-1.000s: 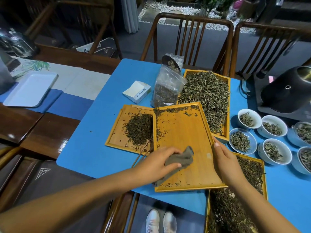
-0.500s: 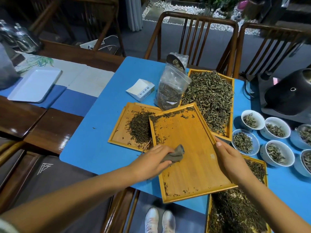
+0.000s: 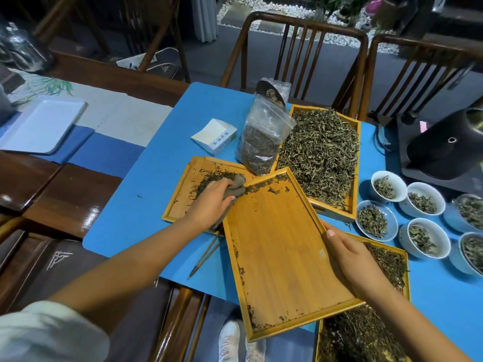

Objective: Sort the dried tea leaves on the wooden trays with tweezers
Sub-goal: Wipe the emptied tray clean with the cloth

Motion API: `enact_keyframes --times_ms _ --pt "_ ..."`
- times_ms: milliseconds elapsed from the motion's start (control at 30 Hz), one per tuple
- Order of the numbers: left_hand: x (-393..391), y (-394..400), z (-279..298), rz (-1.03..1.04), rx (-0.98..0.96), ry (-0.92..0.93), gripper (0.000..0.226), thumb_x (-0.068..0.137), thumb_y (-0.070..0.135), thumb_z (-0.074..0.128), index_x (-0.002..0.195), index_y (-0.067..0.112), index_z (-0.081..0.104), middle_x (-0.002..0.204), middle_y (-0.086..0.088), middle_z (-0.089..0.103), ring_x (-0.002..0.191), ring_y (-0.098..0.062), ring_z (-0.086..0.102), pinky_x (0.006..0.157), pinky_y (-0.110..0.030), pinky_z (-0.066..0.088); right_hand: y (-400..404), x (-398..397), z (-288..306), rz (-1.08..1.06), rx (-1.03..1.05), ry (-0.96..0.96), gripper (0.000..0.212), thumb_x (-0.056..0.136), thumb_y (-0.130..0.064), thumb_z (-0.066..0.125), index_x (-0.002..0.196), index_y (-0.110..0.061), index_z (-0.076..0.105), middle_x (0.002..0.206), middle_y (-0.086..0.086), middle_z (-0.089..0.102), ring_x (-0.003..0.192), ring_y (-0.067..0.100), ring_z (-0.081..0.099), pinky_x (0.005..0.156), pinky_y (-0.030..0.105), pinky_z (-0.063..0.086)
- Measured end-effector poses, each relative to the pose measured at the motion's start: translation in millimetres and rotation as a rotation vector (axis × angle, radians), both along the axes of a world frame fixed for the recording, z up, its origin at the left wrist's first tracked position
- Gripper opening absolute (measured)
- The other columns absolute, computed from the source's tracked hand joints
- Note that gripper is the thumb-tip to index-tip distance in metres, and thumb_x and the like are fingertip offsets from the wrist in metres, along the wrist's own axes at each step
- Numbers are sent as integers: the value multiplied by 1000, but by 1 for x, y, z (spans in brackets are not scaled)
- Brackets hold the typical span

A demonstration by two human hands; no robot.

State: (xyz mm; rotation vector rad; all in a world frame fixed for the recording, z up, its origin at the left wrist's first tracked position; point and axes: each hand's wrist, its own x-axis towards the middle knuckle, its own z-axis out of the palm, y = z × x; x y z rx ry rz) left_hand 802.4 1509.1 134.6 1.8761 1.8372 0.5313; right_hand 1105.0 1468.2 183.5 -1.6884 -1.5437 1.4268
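Since a moment ago the left hand point(image 3: 213, 202) has swept its grey cloth point(image 3: 236, 188) up to the middle tray's point(image 3: 282, 257) 11 o'clock corner, fingers curled round it, pushing tea leaves point(image 3: 264, 185) onto the left tray point(image 3: 180, 205). The right hand point(image 3: 350, 259) grips the tray's 3 o'clock rim. This is clearing; next, picking up the tweezers point(image 3: 205, 257) lying on the counter point(image 3: 146, 205).

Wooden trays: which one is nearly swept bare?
The middle tray, tilted, held at its right edge by the right hand. Only scattered leaves line its rims; the other three hold piles.

Head-worn view, steeply down, close
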Motion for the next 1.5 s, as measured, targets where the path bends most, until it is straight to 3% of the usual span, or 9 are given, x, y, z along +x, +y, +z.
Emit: enact_keyframes --times_ms 233,300,467,600,733,967,1200,1367,1500 --pt "50 0 22 -16 60 -245 35 92 30 54 122 16 45 118 1 53 106 -11 45 78 -21 33 5 -9 2 -19 24 7 27 99 -27 39 109 -48 52 97 -40 57 87 -30 48 65 -8 33" --pt "69 2 27 -17 74 -289 33 91 30 55 119 17 46 116 4 52 101 -7 44 77 -20 33 6 -11 1 -16 37 6 28 99 -26 39 118 -41 52 105 -37 54 92 -29 48 68 -8 33" --pt "106 19 27 30 75 -345 33 91 29 55 118 17 44 122 1 49 106 -9 43 82 -23 35 9 -15 -4 16 69 -90 37 98 -33 39 134 -31 49 125 -16 55 116 2 48 88 19 35" --pt "114 36 22 88 87 -340 31 92 28 53 117 14 42 120 -3 49 107 -16 47 80 -29 41 7 -16 -2 -2 61 -47 37 98 -32 40 134 -31 48 128 -19 52 115 -6 46 90 15 34" --pt "103 54 20 164 99 -319 26 93 24 51 113 11 43 113 -6 49 101 -18 47 77 -28 40 2 -16 2 -19 90 -76 31 97 -33 41 125 -46 45 112 -39 48 95 -34 39 75 -8 31" --pt "86 64 15 164 91 -247 23 92 16 53 111 8 45 113 -9 49 107 -20 45 84 -25 36 -3 -22 5 -75 140 -114 29 97 -33 42 120 -52 44 104 -45 45 88 -38 38 70 -9 30" --pt "64 57 8 157 66 -151 20 90 13 54 108 7 46 110 -11 50 101 -23 46 77 -26 37 3 -13 11 -93 126 -191 36 97 -36 40 132 -41 46 116 -27 48 93 -19 42 73 6 32" --pt "38 50 2 142 40 -38 21 87 8 54 107 5 48 110 -11 50 105 -23 45 82 -28 37 8 -6 31 -67 205 -356 38 96 -40 37 134 -44 43 109 -8 62 78 -15 45 67 14 42" --pt "22 45 2 195 62 -55 24 87 9 56 110 4 49 112 -12 51 106 -23 46 83 -26 35 13 -8 41 -15 255 -452 40 96 -40 36 136 -44 41 107 -4 66 63 -4 49 51 14 33"
